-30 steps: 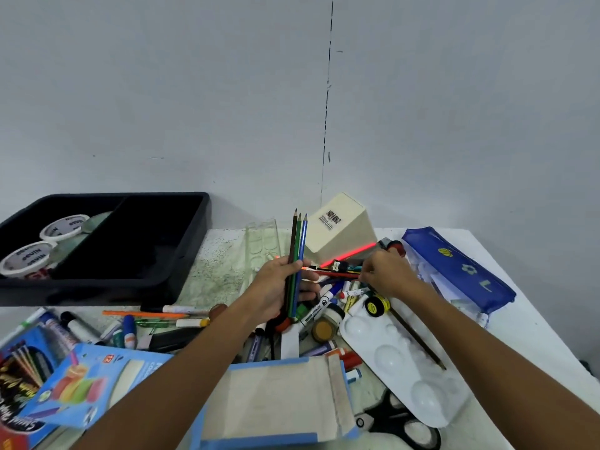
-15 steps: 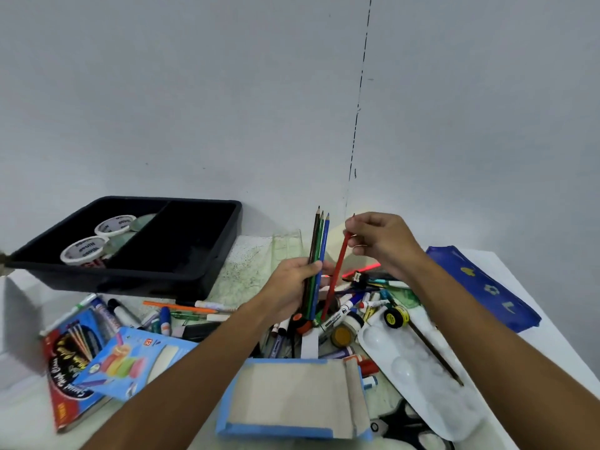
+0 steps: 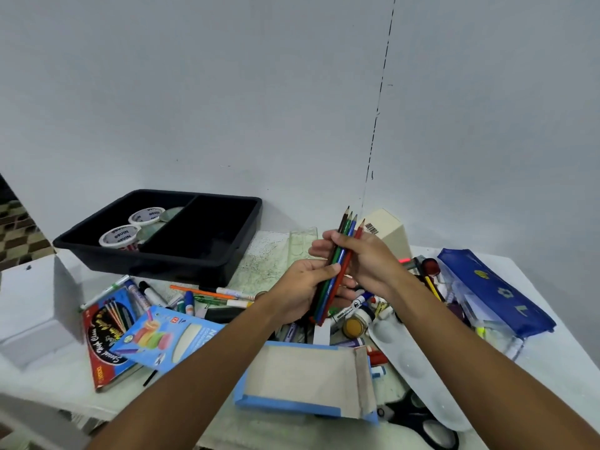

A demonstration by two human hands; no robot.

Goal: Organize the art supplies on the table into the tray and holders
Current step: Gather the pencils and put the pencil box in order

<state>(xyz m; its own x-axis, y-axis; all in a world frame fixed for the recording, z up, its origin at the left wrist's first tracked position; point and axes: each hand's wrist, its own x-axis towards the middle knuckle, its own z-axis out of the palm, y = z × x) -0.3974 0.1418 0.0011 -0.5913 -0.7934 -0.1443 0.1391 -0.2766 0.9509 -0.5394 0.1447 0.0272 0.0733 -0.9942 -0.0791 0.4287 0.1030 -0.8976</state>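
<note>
Several coloured pencils (image 3: 344,241) (brown, green, blue, red) stand tips-up in a bundle above the table's middle. My left hand (image 3: 302,290) grips their lower half. My right hand (image 3: 363,258) wraps around the bundle from the right, fingers closed on the shafts. A black two-compartment tray (image 3: 201,251) sits at the back left with two tape rolls (image 3: 120,235) in its left compartment. A cream holder (image 3: 389,228) lies tipped over behind my right hand. Markers and pens (image 3: 350,311) lie heaped under my hands.
A blue pencil case (image 3: 493,293) lies at the right. A white paint palette (image 3: 409,362) and black scissors (image 3: 418,420) sit at the front right, an open blue box (image 3: 302,378) in front. Crayon boxes (image 3: 156,336) lie left; a white block (image 3: 29,306) stands at the far left.
My right hand lifted a red pencil from the heap and brought it left against the bundle in my left hand; both hands now hold the pencils together.
</note>
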